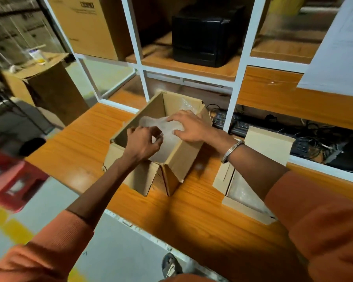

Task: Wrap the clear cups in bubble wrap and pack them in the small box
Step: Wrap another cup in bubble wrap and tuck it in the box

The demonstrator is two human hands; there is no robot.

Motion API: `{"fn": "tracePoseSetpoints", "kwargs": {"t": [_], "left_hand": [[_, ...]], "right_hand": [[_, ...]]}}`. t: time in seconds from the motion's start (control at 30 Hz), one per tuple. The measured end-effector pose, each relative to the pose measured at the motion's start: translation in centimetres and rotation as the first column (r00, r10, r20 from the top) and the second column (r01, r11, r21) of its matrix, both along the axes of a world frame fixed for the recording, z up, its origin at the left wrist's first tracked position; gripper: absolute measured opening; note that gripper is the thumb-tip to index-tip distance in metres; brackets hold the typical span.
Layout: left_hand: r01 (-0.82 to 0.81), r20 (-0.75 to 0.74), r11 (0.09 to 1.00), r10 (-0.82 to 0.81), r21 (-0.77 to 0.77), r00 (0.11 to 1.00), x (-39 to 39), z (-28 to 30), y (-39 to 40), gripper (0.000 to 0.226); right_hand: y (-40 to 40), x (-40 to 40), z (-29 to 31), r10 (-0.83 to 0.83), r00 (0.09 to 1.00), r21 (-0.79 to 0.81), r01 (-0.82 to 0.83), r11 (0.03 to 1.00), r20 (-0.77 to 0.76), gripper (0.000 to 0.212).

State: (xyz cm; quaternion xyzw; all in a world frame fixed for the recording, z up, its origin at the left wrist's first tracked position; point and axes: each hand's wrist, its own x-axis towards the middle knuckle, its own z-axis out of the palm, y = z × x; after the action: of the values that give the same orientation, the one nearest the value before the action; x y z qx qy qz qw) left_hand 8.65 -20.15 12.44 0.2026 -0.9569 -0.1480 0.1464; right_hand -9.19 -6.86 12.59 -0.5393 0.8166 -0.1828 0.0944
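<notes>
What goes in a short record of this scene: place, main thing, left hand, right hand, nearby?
place: wooden table before white shelves
main thing: open cardboard box with clear plastic wrap inside
left hand: pinches the wrap
right hand: spread fingers rest on the wrap
nearby: smaller box to the right; black machine on a shelf above

Contents of the cardboard box (183, 159) unseen beneath plastic wrap (149, 121); red crate (14, 180) blurred at left edge.
</notes>
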Motion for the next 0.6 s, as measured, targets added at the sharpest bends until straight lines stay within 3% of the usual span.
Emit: {"fn": "tracePoseSetpoints", "kwargs": {"t": [0.13, 0.2, 0.33, 0.4, 0.47, 0.6], "left_hand": [[0.099, -0.126, 0.967, -0.071, 0.234, 0.989, -0.6, 2.1, 0.7, 0.022], [0.155, -0.208, 0.943, -0.095, 0.294, 0.974, -1.3, 3.2, 1.0, 0.020], [0.221, -0.299, 0.868, -0.089, 0.444, 0.950, -3.2, 4.9, 2.2, 0.039], [0.257, -0.251, 0.855, -0.155, 0.451, 0.955, -4.1, 5.4, 3.5, 0.066], [0.267, -0.206, 0.872, -0.196, 0.410, 0.959, -5.2, 5.4, 5.3, 0.078], [0.272, -0.236, 0.895, -0.196, 0.355, 0.952, -7.7, 5.1, 9.1, 0.046]], "right_hand": [[0.2, 0.0, 1.4, -0.003, 1.000, -0.025, 0.004, 1.000, 0.006, 0.051], [0.8, -0.1, 2.7, -0.032, 0.999, -0.077, 0.035, 0.996, 0.036, 0.035], [3.6, -1.0, 5.1, -0.123, 0.972, -0.202, 0.163, 0.966, 0.199, 0.018], [5.6, -2.0, 6.0, -0.171, 0.929, -0.263, 0.264, 0.928, 0.329, 0.015], [8.1, -2.9, 6.9, -0.216, 0.860, -0.318, 0.388, 0.865, 0.462, 0.011], [14.7, -4.7, 7.9, -0.291, 0.736, -0.337, 0.575, 0.746, 0.612, 0.020]]}}
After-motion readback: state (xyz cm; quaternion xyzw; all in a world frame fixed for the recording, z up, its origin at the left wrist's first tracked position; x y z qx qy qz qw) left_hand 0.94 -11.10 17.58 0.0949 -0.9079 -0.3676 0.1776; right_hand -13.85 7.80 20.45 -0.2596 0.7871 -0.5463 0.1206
